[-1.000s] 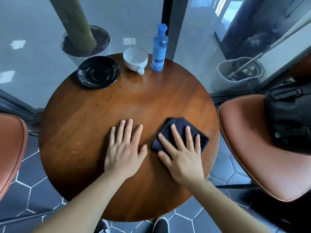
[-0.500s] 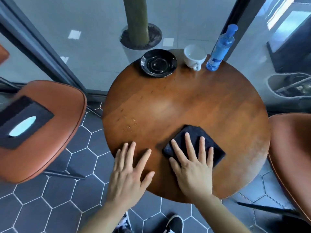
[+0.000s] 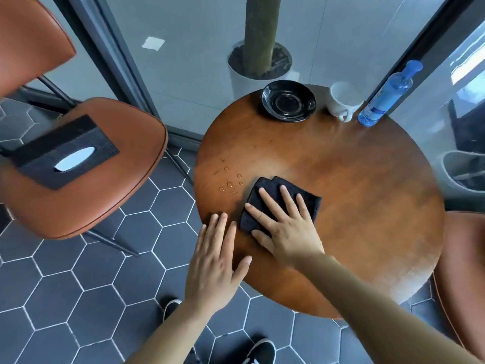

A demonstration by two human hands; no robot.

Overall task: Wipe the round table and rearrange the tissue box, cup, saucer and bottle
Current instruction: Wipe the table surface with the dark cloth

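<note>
The round wooden table (image 3: 354, 185) carries a black saucer (image 3: 288, 104), a white cup (image 3: 343, 101) and a blue bottle (image 3: 388, 94) along its far edge. Water drops (image 3: 231, 183) lie near the table's left edge. My right hand (image 3: 286, 222) presses flat on a folded dark cloth (image 3: 267, 191) just right of the drops. My left hand (image 3: 215, 261) rests flat and spread over the table's near left edge, holding nothing. The black tissue box (image 3: 63, 151) lies on the orange chair (image 3: 84, 200) to the left.
A second orange chair (image 3: 462, 271) stands at the right. A potted trunk in a white pot (image 3: 258, 67) sits behind glass beyond the table. A grey bucket (image 3: 464, 172) is at far right. Hexagon floor tiles and my shoes (image 3: 259, 348) lie below.
My right hand has slid the cloth leftward across the table toward the water drops. My left hand has drawn back to the near left edge. The view has swung left, showing the tissue box.
</note>
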